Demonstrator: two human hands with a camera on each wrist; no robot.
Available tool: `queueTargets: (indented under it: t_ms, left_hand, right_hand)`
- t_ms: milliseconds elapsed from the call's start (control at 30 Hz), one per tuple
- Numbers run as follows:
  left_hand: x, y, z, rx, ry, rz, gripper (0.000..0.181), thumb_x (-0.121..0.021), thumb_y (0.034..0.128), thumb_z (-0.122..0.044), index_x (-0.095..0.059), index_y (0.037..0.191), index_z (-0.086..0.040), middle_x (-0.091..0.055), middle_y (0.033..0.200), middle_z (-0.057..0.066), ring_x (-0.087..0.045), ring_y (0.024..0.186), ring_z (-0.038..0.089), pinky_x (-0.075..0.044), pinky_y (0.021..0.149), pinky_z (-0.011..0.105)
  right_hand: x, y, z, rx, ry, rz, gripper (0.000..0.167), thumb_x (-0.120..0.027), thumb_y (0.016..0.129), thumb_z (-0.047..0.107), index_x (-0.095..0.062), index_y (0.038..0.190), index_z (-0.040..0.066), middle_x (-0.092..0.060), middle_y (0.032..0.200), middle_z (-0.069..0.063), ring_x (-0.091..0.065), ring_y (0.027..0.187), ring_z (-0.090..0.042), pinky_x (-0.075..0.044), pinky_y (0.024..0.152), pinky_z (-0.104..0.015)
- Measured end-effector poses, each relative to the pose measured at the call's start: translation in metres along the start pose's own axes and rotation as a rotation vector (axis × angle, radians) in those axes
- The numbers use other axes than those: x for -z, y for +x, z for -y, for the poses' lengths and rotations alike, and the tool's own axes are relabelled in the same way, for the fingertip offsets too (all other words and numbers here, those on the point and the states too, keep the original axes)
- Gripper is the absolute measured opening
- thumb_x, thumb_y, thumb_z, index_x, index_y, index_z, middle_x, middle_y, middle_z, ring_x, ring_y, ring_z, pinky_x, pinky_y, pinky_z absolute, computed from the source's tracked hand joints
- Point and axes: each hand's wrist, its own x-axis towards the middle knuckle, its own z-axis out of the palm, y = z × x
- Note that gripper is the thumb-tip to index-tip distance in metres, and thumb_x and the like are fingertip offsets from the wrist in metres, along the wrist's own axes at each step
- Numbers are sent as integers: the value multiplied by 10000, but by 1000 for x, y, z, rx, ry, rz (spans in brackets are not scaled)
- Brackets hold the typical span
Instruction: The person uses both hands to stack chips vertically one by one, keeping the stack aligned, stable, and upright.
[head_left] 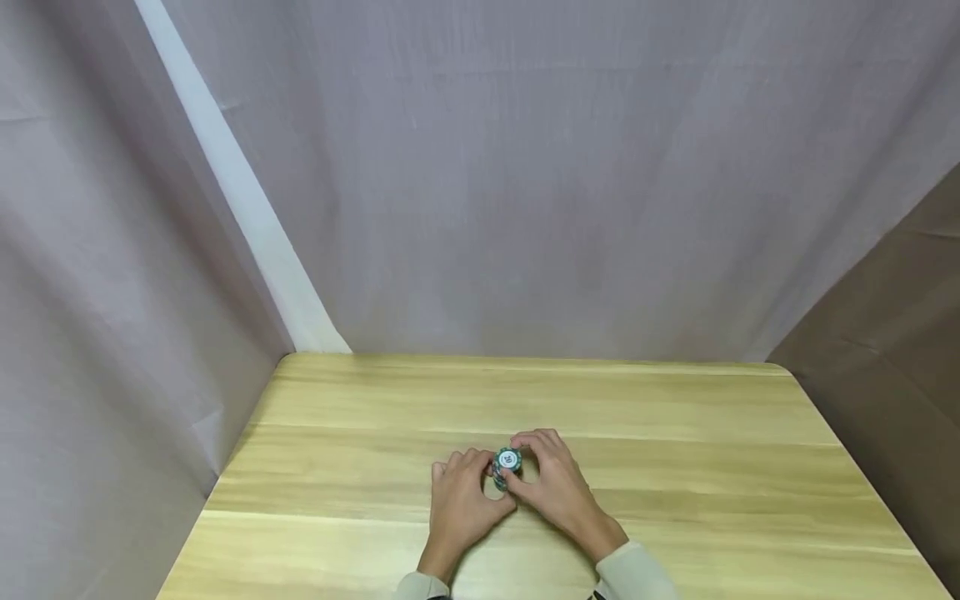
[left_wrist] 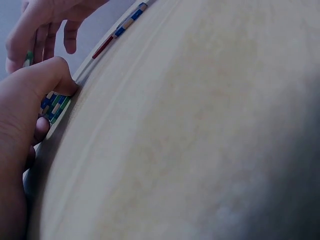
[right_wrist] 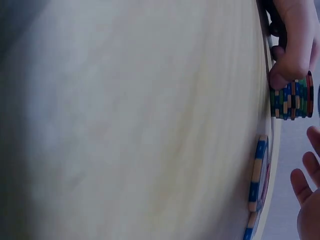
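A stack of poker chips (right_wrist: 290, 102) with blue, green and tan edges stands on the table, a red-edged chip near its top. My left hand (head_left: 463, 502) holds the lower stack between thumb and fingers. Above it, my right hand (head_left: 557, 485) pinches a green poker chip (head_left: 507, 459) with a white centre, between thumb and forefinger. Only that chip's edge shows in the left wrist view, between the fingers of the right hand (left_wrist: 37, 27). In the right wrist view, the left thumb (right_wrist: 280, 80) presses the stack's side.
Flat on the table lie a blue-and-tan chip (left_wrist: 131, 21) and a red-edged chip (left_wrist: 103, 47), beside the stack; the head view does not show them. The wooden table (head_left: 337, 467) reaches back to a grey curtain (head_left: 525, 208).
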Motion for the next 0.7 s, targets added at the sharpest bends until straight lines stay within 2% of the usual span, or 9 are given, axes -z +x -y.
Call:
queueTargets:
  t_ms: [200,400,700]
  left_hand:
    - [-1,-2,3,0,3,8,477,-825,737,-510,-738,1116,-233,-567,867,-177,-423,779,70,-254,746,306]
    - [0,-3,3,6,8,11,527,-817,757,-589,-737,1145,-241,-556,866,-187,-418,783,71,-253,753,312]
    - [-1,-3,2,3,7,-2,550,-795,766,-659,-744,1138,-258,-579,880,-188,-442,798,67,-254,754,310]
  right_hand:
    - [-8,-3,0,-53,-5,58,420,-872,855,263,-694,1202,106,-690,1261,6,-567,1243,-204,-470,1103,-477]
    - [-9,-5,1,-99,-3,100,448,-868,862,347,-695,1227,153,-674,1236,61,-546,1209,-152,-491,1071,-450]
    - [-9,-7,4,-21,-92,82,387,-864,855,334,-739,1182,169,-700,1161,76,-581,1134,-135,-487,1015,-451]
